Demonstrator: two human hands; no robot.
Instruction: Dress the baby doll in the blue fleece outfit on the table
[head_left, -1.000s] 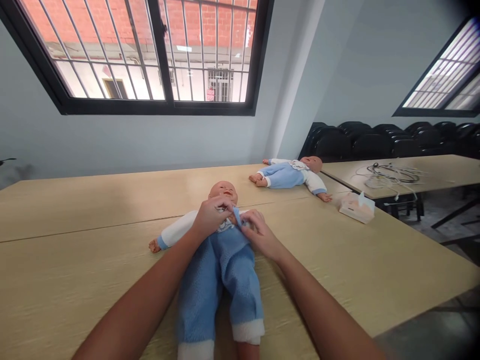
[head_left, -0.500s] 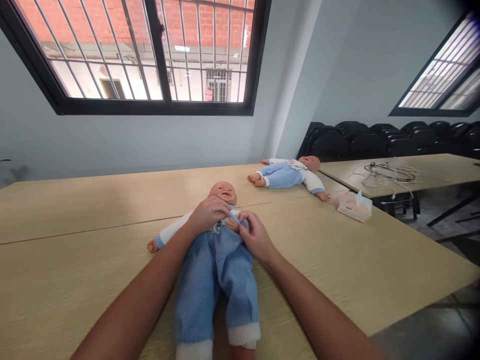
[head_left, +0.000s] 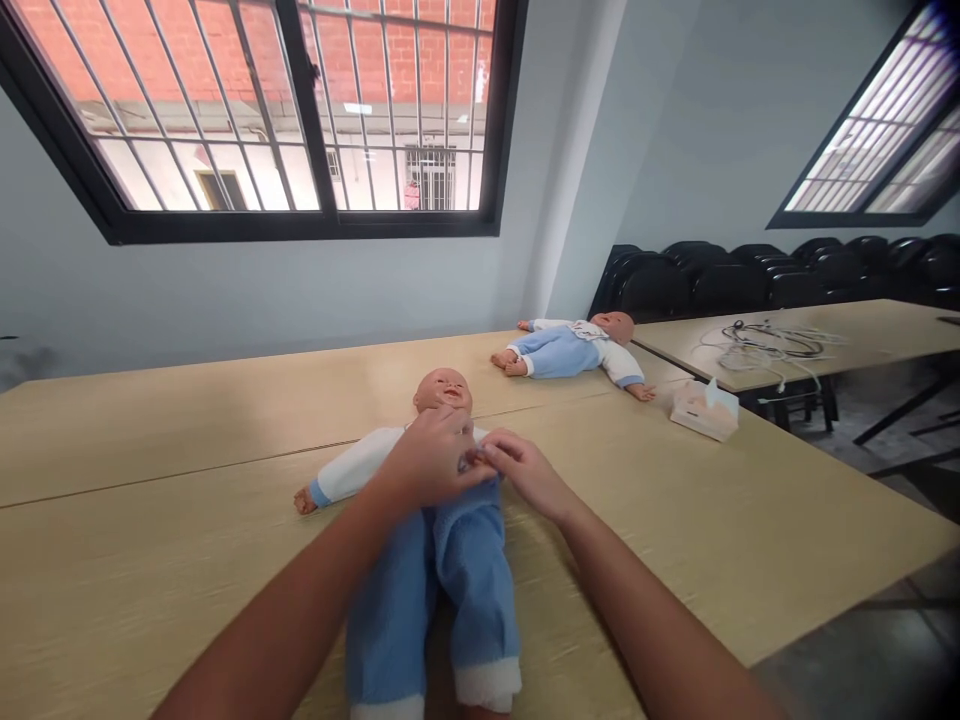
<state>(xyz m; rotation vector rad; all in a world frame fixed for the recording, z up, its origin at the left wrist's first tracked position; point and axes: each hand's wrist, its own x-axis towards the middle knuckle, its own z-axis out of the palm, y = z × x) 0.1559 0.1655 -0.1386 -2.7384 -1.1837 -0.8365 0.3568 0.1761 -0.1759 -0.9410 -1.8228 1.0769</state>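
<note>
— On the near table (head_left: 187,480), right in front of the person, what lies under the hands?

— A baby doll (head_left: 444,392), flat on its back, head towards the window (head_left: 285,110) and legs towards the person. It wears a blue romper (head_left: 457,560) with white cuffs, and one white-sleeved arm lies stretched out on the wood.

— And the hands themselves?

— Both meet on the doll's chest. The left hand (head_left: 431,462) lies over the chest with its fingers curled down, gripping the top of the romper. The right hand (head_left: 521,470) comes in from the other side, thumb and forefinger pinched on the same cloth, fingertips touching the left hand's. Whatever small part sits between them is too small to make out.

— Any containers about?

— One, a tissue box (head_left: 697,418), near the far right corner of the same table, well apart from the hands. A white tissue (head_left: 721,397) stands up out of its top slot.

— What else?

— A second doll (head_left: 574,350) in the same clothes lies on its back further along, between the first doll and the tissue box. On the next table (head_left: 885,335) lies a loose tangle of cables (head_left: 772,342), with black chairs (head_left: 750,275) in a row behind it.
</note>
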